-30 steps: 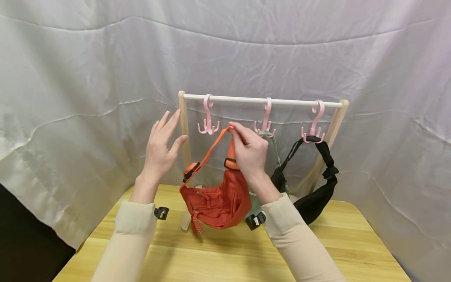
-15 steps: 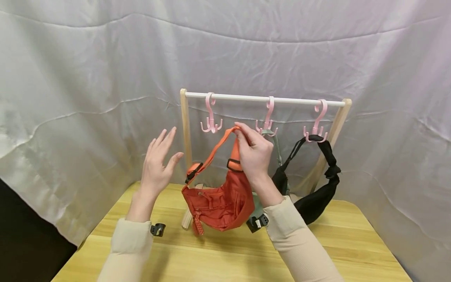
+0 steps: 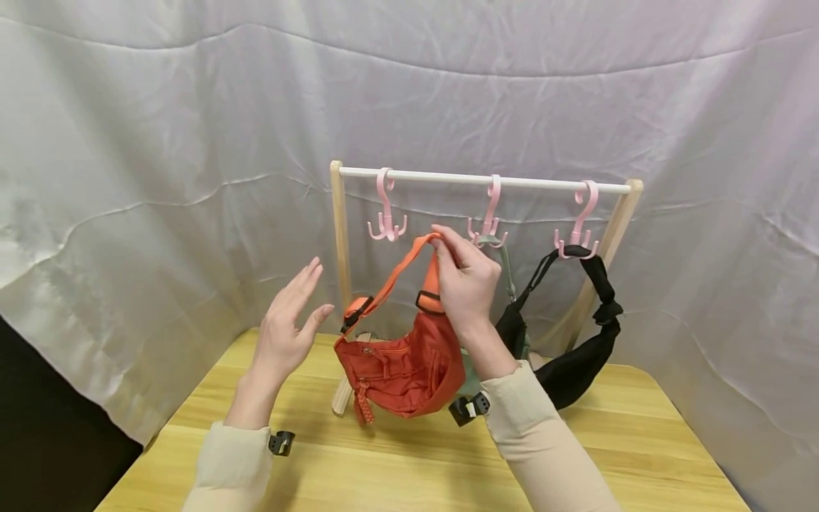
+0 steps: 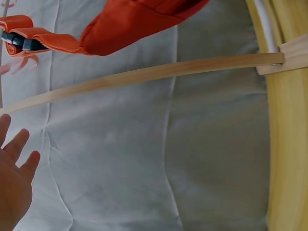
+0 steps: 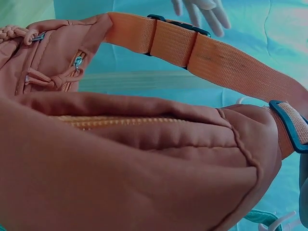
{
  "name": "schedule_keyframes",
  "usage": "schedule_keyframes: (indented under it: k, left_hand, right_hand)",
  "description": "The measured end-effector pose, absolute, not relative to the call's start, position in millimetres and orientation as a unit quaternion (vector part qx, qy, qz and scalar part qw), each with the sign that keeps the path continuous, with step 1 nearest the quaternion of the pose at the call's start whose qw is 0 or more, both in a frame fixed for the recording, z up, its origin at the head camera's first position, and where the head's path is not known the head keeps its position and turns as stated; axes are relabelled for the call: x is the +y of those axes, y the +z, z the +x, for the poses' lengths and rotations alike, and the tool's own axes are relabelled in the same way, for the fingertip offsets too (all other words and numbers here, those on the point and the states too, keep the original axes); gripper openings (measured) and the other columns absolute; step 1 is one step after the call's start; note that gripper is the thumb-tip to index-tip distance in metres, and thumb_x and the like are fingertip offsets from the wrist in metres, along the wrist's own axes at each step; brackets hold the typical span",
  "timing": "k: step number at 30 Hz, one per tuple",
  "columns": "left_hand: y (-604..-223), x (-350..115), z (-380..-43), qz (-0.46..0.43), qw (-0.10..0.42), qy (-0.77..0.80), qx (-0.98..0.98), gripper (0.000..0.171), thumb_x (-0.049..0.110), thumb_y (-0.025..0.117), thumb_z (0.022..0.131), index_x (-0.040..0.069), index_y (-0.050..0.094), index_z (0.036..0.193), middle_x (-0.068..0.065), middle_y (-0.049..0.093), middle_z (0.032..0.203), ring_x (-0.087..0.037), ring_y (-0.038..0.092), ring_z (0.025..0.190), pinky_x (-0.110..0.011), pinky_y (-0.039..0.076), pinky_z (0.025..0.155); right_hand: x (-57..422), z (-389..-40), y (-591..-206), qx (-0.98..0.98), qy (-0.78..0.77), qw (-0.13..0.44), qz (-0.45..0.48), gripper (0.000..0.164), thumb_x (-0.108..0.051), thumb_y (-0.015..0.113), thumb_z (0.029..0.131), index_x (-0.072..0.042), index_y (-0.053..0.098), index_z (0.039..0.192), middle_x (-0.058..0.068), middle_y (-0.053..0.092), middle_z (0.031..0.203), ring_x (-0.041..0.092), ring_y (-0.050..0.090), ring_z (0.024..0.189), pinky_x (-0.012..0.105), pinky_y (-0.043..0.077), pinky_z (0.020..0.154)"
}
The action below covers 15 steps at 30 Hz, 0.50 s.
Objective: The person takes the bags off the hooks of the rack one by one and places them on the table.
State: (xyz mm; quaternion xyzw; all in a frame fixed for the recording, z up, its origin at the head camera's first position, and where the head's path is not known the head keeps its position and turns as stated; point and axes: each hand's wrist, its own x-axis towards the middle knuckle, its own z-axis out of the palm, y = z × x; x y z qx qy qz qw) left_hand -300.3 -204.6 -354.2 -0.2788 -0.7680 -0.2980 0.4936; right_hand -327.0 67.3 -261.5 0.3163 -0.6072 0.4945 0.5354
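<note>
In the head view my right hand (image 3: 470,277) pinches the orange strap of a red shoulder bag (image 3: 403,373) at its top, and the bag hangs below it in front of the rack. Black buckles sit on the strap, and a braided zipper pull dangles from the front. The bag fills much of the right wrist view, its zippered top (image 5: 139,125) seen close up. My left hand (image 3: 288,327) is raised to the left of the bag, fingers straight and thumb apart, touching nothing. The left wrist view shows its fingers near the rack's wooden post (image 4: 144,74).
A white rail (image 3: 441,176) on wooden posts carries a left pink hook (image 3: 386,217), a middle pink hook (image 3: 491,213) and a right one. A green bag (image 3: 470,377) hangs from the middle hook, partly hidden; a black bag (image 3: 572,370) hangs from the right. Grey curtains surround the wooden table (image 3: 384,469).
My left hand has moved down and away from the rack's left post. The right hand still holds the red bag by its strap, slightly further right in view, as the rack also appears.
</note>
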Motion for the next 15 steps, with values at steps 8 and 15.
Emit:
schedule_keyframes:
  k: [8,15]
  left_hand:
    - [-375,-207,-295,-0.296,0.462,-0.311,-0.776,0.06,0.034,0.062,0.104,0.006,0.047,0.156,-0.011,0.047,0.16,-0.037,0.05,0.141,-0.048,0.038,0.119]
    - [-395,-206,-288,-0.29,0.397,-0.326,-0.807,0.075,0.004,0.077,0.091,0.011,0.044,0.159,-0.011,0.045,0.161,-0.036,0.049,0.142,-0.018,0.025,0.121]
  right_hand:
    - [69,-326,-264,-0.607,0.492,0.537,0.317,0.017,-0.005,0.076,0.095,0.0,0.08,0.11,0.013,0.08,0.1,0.026,0.075,0.076,0.014,0.053,0.068]
    - [70,-326,-265,-0.609,0.499,0.531,0.312,0.016,-0.003,0.074,0.095,0.002,0.08,0.11,0.013,0.08,0.101,0.025,0.076,0.08,0.014,0.054,0.069]
